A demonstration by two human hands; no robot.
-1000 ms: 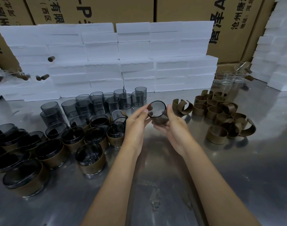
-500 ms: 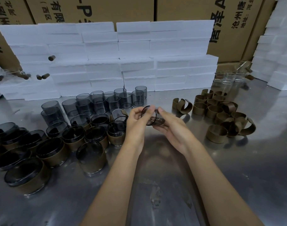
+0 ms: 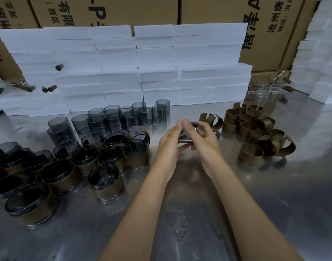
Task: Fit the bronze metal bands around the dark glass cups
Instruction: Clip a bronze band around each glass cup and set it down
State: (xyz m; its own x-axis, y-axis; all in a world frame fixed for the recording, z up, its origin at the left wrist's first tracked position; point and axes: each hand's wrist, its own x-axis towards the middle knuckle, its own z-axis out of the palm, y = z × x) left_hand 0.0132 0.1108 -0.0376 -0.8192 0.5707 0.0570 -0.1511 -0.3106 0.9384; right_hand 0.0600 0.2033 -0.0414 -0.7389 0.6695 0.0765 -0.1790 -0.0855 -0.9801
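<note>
Our left hand [image 3: 169, 146] and right hand [image 3: 202, 142] clasp one dark cup [image 3: 185, 137] (mostly hidden); loose bronze bands [image 3: 250, 127] lie right, nearer the right hand.

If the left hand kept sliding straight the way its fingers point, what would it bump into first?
Probably the dark glass cup it is already cupping together with the right hand. The left hand points up and right; past the cup lie open curved bronze metal bands, though depth is hard to judge.
</note>
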